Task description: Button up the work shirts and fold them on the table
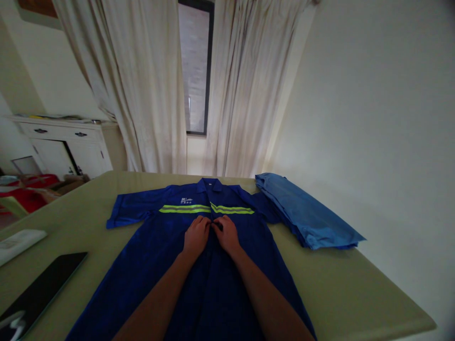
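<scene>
A dark blue short-sleeved work shirt (177,227) with yellow-green reflective stripes and a white chest print lies face up, its collar pointing away from me. Both hands meet at its front placket, just below the stripes. My left hand (197,234) pinches the placket edge with fingers closed. From the other side my right hand (226,233) grips the same edge, thumb and forefinger pressed together. Any button between the fingertips is too small and hidden to make out. Below the hands the placket runs down between my forearms.
Folded blue garments (309,210) lie at the right, over the shirt's sleeve end. A black flat device (46,284) and a white object (21,244) rest on the table (106,246) at the left. Behind stand curtains (149,94) and a white cabinet (71,142).
</scene>
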Tool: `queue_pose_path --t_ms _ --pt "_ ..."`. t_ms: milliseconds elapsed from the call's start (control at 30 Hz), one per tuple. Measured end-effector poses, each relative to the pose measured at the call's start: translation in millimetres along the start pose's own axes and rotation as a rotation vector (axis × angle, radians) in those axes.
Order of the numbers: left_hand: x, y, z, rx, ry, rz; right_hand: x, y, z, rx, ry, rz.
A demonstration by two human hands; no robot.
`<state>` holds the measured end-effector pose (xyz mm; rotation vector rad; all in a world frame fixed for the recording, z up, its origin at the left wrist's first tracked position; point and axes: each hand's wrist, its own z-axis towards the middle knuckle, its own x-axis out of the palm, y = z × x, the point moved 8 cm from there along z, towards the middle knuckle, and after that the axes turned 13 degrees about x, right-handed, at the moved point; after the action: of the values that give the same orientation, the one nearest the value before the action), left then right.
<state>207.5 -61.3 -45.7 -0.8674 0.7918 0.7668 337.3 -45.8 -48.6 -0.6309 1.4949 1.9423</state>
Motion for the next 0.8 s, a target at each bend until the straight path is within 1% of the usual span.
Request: queue_pose_path --t_ms 167,333,500,633,800 --pt "0.1 -0.1 -1.3 0.001 0.011 -0.015 -2.8 2.1 -1.9 0.011 -0.017 -0.007" --pt "4.7 0.4 -0.1 0.022 0.023 0.004 1.7 -0.6 -2.0 0.022 0.001 -0.059" --pt "8.4 4.4 -0.2 -0.018 0.058 -0.016 4.5 0.7 -2.1 0.009 0.023 -0.130" --pt "7.6 0.9 -0.3 0.018 0.057 -0.005 5.3 4.6 -2.0 -0.017 0.051 -0.172" --pt "7.6 -1.4 -0.6 0.037 0.060 0.035 7.5 2.8 -0.2 0.014 0.079 -0.190"
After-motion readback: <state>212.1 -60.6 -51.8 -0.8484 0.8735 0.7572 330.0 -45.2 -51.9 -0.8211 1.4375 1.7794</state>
